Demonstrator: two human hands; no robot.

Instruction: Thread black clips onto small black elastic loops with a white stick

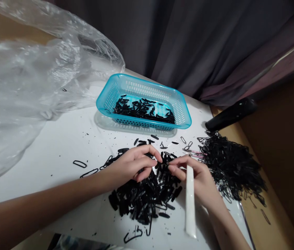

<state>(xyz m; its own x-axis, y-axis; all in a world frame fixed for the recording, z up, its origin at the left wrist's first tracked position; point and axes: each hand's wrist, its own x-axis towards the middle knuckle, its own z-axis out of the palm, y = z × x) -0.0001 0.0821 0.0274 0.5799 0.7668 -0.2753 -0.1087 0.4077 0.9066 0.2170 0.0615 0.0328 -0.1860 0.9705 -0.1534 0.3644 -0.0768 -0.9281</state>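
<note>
My left hand and my right hand meet over a heap of small black oblong pieces on a white sheet. Fingertips of both hands pinch a small black piece between them. A white flat stick is tucked in my right hand and points toward me. A turquoise slotted basket stands behind the hands, with several black pieces lying in it.
A tangle of thin black rings and offcuts lies to the right. A big clear plastic bag covers the left. A black handle rests at the right rear. Dark cloth hangs behind. Loose black loops are scattered about.
</note>
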